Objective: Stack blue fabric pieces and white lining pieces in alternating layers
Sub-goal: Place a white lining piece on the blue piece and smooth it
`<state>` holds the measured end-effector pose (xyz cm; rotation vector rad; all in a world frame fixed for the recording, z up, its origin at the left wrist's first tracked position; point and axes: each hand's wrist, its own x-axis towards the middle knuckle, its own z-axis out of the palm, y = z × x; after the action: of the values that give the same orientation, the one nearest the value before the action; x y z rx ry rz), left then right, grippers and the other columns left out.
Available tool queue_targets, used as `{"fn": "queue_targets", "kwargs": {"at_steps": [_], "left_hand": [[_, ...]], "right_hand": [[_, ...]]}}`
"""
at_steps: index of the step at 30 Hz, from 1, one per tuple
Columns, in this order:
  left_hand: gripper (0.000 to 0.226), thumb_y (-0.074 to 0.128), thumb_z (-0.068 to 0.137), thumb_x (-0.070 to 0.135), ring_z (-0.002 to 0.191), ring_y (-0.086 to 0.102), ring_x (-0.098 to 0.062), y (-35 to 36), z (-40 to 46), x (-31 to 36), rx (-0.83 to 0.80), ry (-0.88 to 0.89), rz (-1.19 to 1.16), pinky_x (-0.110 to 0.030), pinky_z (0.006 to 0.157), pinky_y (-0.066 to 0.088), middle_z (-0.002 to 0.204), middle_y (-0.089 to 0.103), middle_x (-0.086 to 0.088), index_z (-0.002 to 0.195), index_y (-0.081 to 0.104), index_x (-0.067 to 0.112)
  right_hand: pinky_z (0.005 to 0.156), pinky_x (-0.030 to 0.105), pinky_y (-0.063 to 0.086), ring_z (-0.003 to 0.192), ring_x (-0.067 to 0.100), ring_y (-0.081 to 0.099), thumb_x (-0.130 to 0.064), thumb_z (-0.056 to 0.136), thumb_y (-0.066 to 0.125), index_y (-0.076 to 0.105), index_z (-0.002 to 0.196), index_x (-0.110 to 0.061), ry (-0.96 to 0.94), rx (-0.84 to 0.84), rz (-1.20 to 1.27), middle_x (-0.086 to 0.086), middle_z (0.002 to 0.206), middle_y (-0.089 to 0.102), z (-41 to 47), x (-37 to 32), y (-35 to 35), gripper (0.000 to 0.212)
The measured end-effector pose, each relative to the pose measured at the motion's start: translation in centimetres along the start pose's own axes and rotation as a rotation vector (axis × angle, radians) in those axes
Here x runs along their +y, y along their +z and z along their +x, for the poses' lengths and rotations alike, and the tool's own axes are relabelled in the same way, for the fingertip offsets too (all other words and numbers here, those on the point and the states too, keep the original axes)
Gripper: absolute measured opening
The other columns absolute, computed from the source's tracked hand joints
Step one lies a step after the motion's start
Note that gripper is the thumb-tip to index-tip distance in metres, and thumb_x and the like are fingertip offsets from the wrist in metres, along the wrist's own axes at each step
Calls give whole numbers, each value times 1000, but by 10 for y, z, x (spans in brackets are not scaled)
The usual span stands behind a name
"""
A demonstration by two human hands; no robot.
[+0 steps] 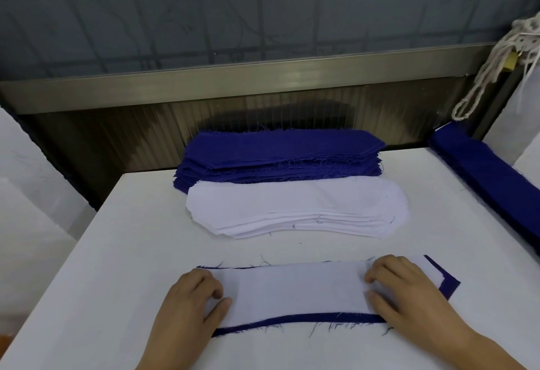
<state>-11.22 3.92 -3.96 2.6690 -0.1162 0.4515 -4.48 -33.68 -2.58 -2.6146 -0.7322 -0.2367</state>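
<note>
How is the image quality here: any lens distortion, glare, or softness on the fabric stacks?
Head view: wide-angle bowing curves the metal rail and table edges; lighting is even and soft, with no glare; the white lining stack nearly blends into the tabletop; both hands and the blue stack look slightly soft.

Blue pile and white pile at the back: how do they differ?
The blue pile sits farther back, at the table's far edge; the white pile lies just in front, overlapping its near side. The blue pile is taller, with frayed, thready edges and angled ends; the white pile is lower, clean-edged, with rounder ends, its layers fanned toward the person. Both hold long pieces laid crosswise, and neither hand touches them.
</note>
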Motion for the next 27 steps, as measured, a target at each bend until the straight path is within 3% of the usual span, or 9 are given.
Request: {"fn": "queue_targets", "kwargs": {"at_steps": [4, 9, 15, 21, 24, 27], "left_hand": [[24, 50, 76, 50, 78, 51, -2, -2, -3, -3, -1, -49, -17, -22, 68, 44, 85, 49, 19, 71, 57, 28], [24, 52, 73, 47, 76, 54, -8, -5, -1, -2, 1, -38, 2, -26, 65, 49, 83, 52, 15, 69, 60, 25], [17, 56, 79, 43, 94, 45, 4, 6, 19, 29, -56, 106, -39, -12, 85, 35, 96, 53, 21, 84, 64, 29], [38, 43, 82, 60, 103, 38, 7, 20, 29, 34, -253, 129, -49, -14, 91, 35, 108, 44, 25, 104, 60, 34], [27, 49, 86, 54, 97, 41, 7, 19, 37, 35, -241, 138, -52, -12, 86, 37, 103, 46, 27, 99, 61, 34], [5, 64, 87, 33, 87, 47, 4, 13, 59, 47, -110, 132, -75, -13, 75, 41, 93, 54, 23, 90, 64, 29]], "right_hand": [[81, 22, 38, 89, 2, 46, -14, 76, 78, 66, 93, -24, 56, -12, -1, -16, 99, 55, -6, 11, -4, 23], [77, 26, 39, 83, 12, 55, -2, 71, 80, 68, 89, -19, 120, 23, -53, -10, 95, 57, -10, 22, -10, 28], [76, 23, 39, 80, 10, 53, -1, 72, 77, 65, 85, -19, 68, 24, 4, -15, 92, 55, 4, 1, -5, 26], [75, 21, 40, 81, 3, 50, -11, 79, 74, 63, 85, -26, 64, -44, 24, -20, 91, 52, 11, 6, -4, 19], [67, 25, 47, 76, 7, 53, -6, 76, 75, 64, 80, -22, 58, -27, 1, -17, 84, 55, 23, 6, -11, 20], [65, 30, 52, 76, 12, 59, -3, 78, 76, 68, 83, -16, 13, 61, 16, -10, 84, 63, 50, 3, -20, 16]]}}
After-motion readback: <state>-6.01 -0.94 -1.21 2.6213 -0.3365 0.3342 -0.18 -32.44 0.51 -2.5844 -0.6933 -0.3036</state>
